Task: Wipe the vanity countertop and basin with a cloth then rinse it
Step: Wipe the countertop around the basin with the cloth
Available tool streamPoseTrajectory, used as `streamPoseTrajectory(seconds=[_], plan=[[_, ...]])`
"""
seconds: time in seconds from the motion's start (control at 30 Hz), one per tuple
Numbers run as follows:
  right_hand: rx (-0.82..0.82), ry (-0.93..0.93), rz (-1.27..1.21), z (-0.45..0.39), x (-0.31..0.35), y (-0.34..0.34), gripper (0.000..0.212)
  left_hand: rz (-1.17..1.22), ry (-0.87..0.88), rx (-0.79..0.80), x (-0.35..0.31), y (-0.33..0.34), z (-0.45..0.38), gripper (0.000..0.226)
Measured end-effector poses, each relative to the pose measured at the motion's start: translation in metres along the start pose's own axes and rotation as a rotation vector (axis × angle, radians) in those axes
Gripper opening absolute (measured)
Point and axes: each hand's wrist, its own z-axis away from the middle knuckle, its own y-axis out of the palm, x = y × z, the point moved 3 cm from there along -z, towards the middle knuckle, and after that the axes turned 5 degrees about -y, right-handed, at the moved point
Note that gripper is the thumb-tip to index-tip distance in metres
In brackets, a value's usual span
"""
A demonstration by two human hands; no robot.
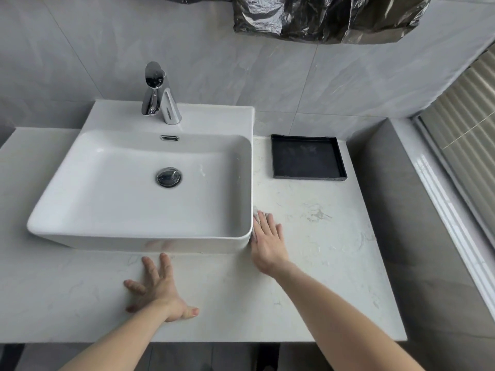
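A white rectangular basin [80,183] sits on a pale marble countertop [321,250], with a chrome tap [154,89] at its back and a round drain plug [169,177] in its floor. My right hand [267,242] lies flat, fingers spread, on a small pale cloth [257,214] pressed to the countertop against the basin's right front corner; most of the cloth is hidden under the hand. My left hand [158,290] rests flat on the countertop in front of the basin, fingers spread, holding nothing.
A black square tray [278,156] stands on the countertop at the back right. A grey ledge [401,210] and window blinds [468,129] border the right side. Crumpled dark plastic [321,17] hangs on the tiled wall above. The counter's front edge runs just below my wrists.
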Motion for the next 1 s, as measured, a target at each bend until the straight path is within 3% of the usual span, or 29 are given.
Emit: streamPoseTrajectory(seconds=[0.13,0.37,0.43,0.53,0.6,0.73,0.87,1.0], plan=[[-0.035,0.014,0.081,0.007,-0.041,-0.006,0.061,0.005,0.005,0.006,0.001,0.001,-0.002,0.162],[-0.187,0.493,0.099,0.031,-0.168,-0.078,0.059,0.007,0.005,0.006,0.001,0.001,-0.001,0.162],[-0.222,0.536,0.048,0.031,-0.173,-0.098,0.054,0.013,0.002,0.007,0.0,0.0,-0.001,0.162],[-0.309,0.371,0.001,0.003,-0.138,-0.111,0.042,0.013,0.003,0.002,0.0,0.0,-0.001,0.162],[-0.287,0.206,0.017,-0.028,-0.1,-0.105,0.049,0.017,0.002,0.003,0.0,0.0,0.0,0.162],[-0.025,-0.026,0.087,-0.082,-0.041,-0.059,0.057,0.027,0.004,0.001,0.0,0.001,-0.002,0.162],[0.025,-0.037,0.117,-0.081,-0.028,-0.028,0.06,0.026,0.006,0.001,0.0,0.002,-0.006,0.163],[-0.095,0.131,0.072,-0.049,-0.087,-0.051,0.06,0.029,0.013,-0.004,0.002,0.004,-0.008,0.164]])
